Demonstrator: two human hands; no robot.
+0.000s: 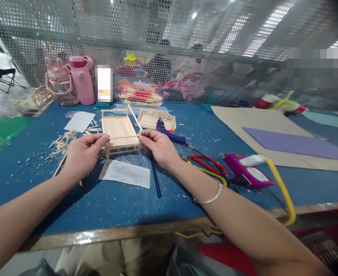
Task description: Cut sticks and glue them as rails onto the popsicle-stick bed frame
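A miniature bed-like frame (118, 126) built of thin wooden sticks stands on the blue table. Across its near side runs a thin wooden stick (124, 137). My left hand (85, 155) pinches the left end of that stick between thumb and fingertips. At the other end, by the frame's near right corner, my right hand (160, 147) has thumb and fingers closed on it. Another stick (134, 118) slants along the frame's right side. Just in front lies a white paper piece (125, 173). Right of the frame rests a blue glue gun (171, 133).
Stick offcuts (62, 142) litter the left. Behind are a second stick piece (154, 119), bundled sticks (140, 96), a phone (104, 83) and pink bottles (82, 82). To the right lie red-handled pliers (209, 164), a purple device (248, 172) with a yellow cable, and purple sheet (295, 143).
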